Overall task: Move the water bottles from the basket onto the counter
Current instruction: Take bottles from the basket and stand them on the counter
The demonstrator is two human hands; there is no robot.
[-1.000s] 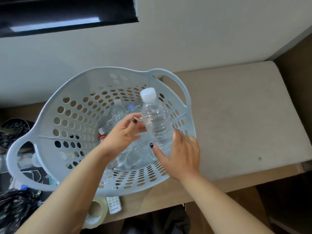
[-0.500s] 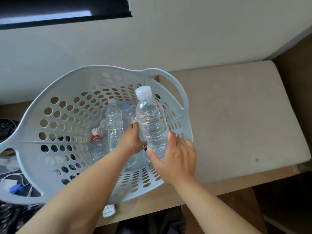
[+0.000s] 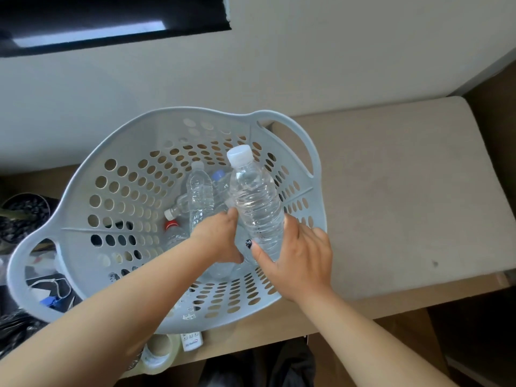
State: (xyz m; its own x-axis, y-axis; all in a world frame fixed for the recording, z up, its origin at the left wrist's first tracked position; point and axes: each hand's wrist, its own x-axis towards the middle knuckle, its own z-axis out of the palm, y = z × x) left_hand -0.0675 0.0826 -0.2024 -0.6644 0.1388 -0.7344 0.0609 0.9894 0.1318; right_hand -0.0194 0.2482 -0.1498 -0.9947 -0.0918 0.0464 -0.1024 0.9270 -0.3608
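Clear water bottle [image 3: 258, 208] held near-upright above basket [image 3: 83, 191], white cap uppermost, gripped low by right hand [image 3: 298, 258], left hand [image 3: 217, 236] reached into basket, its grip hidden

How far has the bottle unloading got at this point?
Done: no bottle stands on the counter yet. In hand: the right hand holds a white-capped bottle upright above the basket, while the left hand reaches inside. Left: several bottles, including a red-capped one, remain inside.

Basket [image 3: 83, 191]: pale blue plastic, matt, perforated. Held bottle [image 3: 258, 208]: clear glossy ribbed plastic, smooth white cap [image 3: 239, 154]. Bench [image 3: 391, 191]: beige, matt, faintly speckled
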